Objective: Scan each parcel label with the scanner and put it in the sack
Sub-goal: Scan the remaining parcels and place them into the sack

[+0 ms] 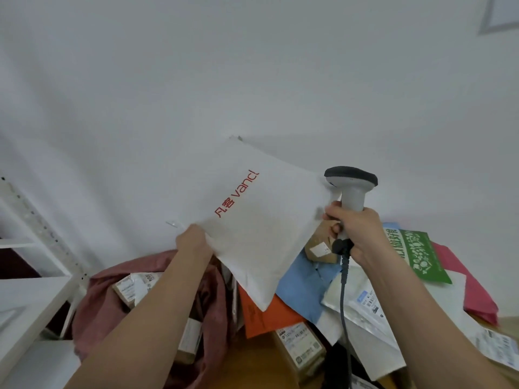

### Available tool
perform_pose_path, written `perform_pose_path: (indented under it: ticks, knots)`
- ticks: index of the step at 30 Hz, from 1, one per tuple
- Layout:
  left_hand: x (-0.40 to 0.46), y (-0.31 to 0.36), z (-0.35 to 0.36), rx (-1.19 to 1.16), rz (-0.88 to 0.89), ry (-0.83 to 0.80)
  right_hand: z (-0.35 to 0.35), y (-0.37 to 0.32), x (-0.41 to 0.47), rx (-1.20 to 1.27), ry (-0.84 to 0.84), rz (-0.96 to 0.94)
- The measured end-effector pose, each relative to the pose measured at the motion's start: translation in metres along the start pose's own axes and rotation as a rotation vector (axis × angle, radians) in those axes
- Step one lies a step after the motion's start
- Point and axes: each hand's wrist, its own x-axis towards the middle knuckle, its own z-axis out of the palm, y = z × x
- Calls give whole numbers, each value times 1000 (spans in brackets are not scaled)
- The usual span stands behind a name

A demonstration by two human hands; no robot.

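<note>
My left hand (195,238) grips the left edge of a flat white parcel (261,228) with red lettering and holds it up, tilted, in front of the white wall. No label shows on the side facing me. My right hand (355,230) is wrapped round the grey handle of the scanner (351,186), whose dark head sits beside the parcel's upper right edge. The scanner's cable hangs down past my right wrist. Below my left arm lies the dusty-red sack (104,301), open, with several labelled boxes inside.
A pile of parcels (362,301) covers the table to the right: blue, orange, green, pink and silver mailers, plus brown boxes (302,346) with labels. White shelving (36,287) stands at the left edge, close to the sack.
</note>
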Motion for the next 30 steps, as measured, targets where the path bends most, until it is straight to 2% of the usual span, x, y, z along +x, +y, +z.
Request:
perform_pose_path:
  ticks: [2, 5, 7, 10, 13, 18, 21, 26, 30]
  knots:
    - [-4, 6, 2, -106, -16, -75, 2, 4, 1, -20, -16, -10]
    - [-12, 18, 4, -281, -9, -105, 12, 8, -2, -15, -110, -29]
    - [-23, 31, -1, -327, -40, -168, 21, 11, -4, -36, -152, -41]
    - [-42, 58, -13, -353, -96, -348, 32, 13, -7, -111, -173, -66]
    - [-52, 76, -18, -306, -38, -433, 41, 11, -10, -168, -214, -55]
    - [-62, 85, -22, -245, -49, -396, 52, 4, -19, -278, -286, -51]
    - [-66, 81, -18, -174, -76, -383, 54, 0, -25, -414, -314, -119]
    - [-80, 75, -4, -66, -81, -383, 64, 8, -33, -748, -224, -360]
    - [-90, 78, 7, 51, -44, -397, 70, 24, -27, -892, -109, -447]
